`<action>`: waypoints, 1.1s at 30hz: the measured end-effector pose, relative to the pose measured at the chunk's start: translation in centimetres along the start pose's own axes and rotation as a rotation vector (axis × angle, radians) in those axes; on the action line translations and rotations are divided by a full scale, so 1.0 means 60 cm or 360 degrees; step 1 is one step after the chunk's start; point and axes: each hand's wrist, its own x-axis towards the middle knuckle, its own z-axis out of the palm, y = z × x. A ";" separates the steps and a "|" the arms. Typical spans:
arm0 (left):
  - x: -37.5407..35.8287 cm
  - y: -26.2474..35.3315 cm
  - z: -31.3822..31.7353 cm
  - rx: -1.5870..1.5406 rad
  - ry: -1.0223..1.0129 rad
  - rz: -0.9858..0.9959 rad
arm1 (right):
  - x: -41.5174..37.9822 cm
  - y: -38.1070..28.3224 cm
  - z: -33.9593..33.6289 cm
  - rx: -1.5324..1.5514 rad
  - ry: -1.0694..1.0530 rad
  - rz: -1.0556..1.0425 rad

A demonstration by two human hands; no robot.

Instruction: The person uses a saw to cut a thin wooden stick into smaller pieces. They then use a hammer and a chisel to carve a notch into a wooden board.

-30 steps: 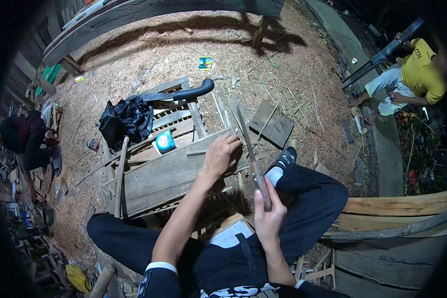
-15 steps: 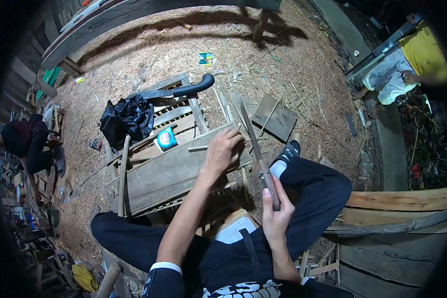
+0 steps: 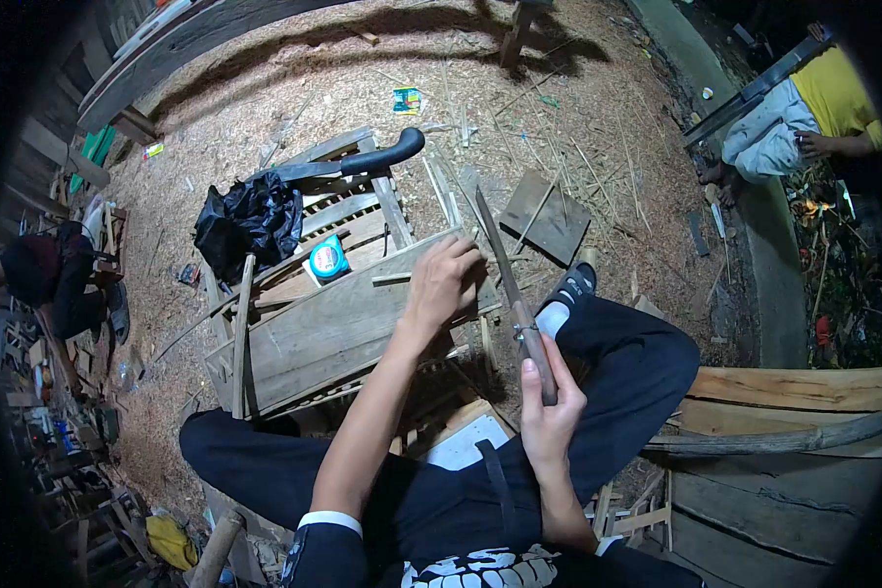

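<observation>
My right hand (image 3: 551, 407) is wrapped round the wooden handle of a long knife (image 3: 505, 269), its narrow dark blade pointing up and away. My left hand (image 3: 443, 277) is over the right end of a grey board (image 3: 323, 338), its fingers curled near the blade; whatever is between them is too small to tell. A thin stick (image 3: 392, 278) lies on the board just left of that hand. Beyond the board, a blue and white tape measure (image 3: 326, 257) rests on slats. A black-handled machete (image 3: 382, 161) lies across the slatted frame, its blade partly under a black plastic bag (image 3: 250, 230).
A square wooden board (image 3: 545, 218) lies on the shavings-covered ground. Planks (image 3: 774, 397) are at the right. A person in a yellow top (image 3: 833, 93) sits at the upper right, another person (image 3: 54, 274) crouches at the left. A beam (image 3: 196, 49) crosses the top left.
The view has shifted slightly. My left fingers have changed their curl a little, and the knife has tilted slightly. The person in yellow has moved an arm.
</observation>
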 end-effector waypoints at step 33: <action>-0.008 0.017 0.005 0.0052 0.0100 -0.0049 | -0.010 -0.028 -0.006 -0.0003 -0.0035 0.0127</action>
